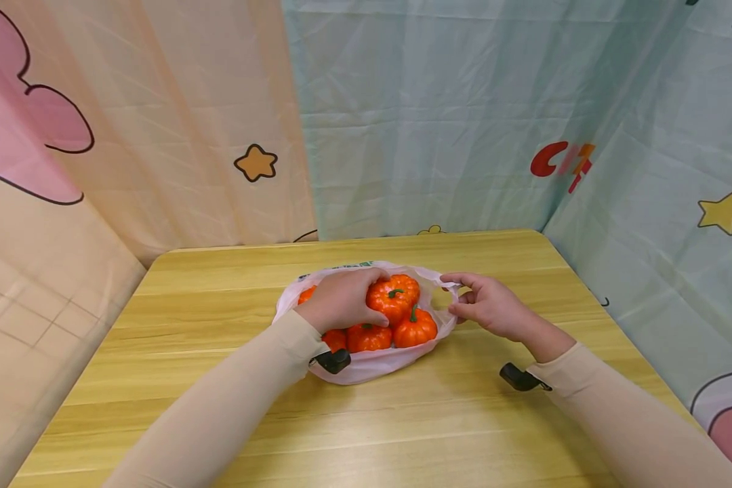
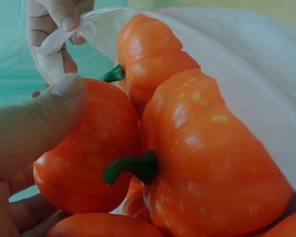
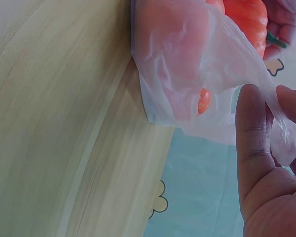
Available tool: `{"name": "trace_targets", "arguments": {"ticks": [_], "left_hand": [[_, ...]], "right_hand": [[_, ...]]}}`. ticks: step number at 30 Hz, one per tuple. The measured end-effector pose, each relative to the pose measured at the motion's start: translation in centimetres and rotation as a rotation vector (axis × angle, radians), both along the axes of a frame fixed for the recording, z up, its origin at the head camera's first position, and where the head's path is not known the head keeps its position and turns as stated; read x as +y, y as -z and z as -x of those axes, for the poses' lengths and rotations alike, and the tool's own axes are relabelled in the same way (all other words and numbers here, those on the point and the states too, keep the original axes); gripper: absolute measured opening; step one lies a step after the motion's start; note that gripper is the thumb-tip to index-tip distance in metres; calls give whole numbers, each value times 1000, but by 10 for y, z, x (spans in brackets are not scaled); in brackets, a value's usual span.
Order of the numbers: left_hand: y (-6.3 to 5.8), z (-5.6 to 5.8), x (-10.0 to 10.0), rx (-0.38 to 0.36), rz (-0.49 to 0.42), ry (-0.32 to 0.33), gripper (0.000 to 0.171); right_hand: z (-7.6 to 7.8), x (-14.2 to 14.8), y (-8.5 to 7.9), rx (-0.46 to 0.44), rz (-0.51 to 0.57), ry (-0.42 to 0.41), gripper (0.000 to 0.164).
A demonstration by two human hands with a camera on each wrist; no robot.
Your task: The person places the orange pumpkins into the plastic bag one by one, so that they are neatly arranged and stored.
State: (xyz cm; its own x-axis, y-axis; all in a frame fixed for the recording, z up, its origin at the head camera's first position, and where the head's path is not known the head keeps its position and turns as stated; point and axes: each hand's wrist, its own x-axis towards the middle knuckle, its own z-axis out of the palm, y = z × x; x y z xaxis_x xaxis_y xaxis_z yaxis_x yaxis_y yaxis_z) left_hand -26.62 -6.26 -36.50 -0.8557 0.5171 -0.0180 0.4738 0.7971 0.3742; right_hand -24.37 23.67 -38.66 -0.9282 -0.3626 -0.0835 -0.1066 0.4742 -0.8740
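Note:
A white plastic bag lies open on the table, with several small orange pumpkins with green stems inside it. My left hand grips one pumpkin on top of the others, thumb on the near side and fingers on the far side. In the left wrist view that pumpkin sits between thumb and fingers, beside a larger-looking pumpkin. At the bag's right end my right hand pinches a bag handle, holding the rim out to the side.
The wooden table stretches around the bag on all sides. Printed cloth curtains hang behind the table and along both sides. A small black camera is strapped at the right wrist, another at the left.

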Motion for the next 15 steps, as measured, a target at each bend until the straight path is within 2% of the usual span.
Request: {"name": "trace_targets", "arguments": {"ticks": [15], "left_hand": [[-6,-3,-3,-46,-21,24,77]], "right_hand": [[-2,1,-3,3,-6,-2,58]]}}
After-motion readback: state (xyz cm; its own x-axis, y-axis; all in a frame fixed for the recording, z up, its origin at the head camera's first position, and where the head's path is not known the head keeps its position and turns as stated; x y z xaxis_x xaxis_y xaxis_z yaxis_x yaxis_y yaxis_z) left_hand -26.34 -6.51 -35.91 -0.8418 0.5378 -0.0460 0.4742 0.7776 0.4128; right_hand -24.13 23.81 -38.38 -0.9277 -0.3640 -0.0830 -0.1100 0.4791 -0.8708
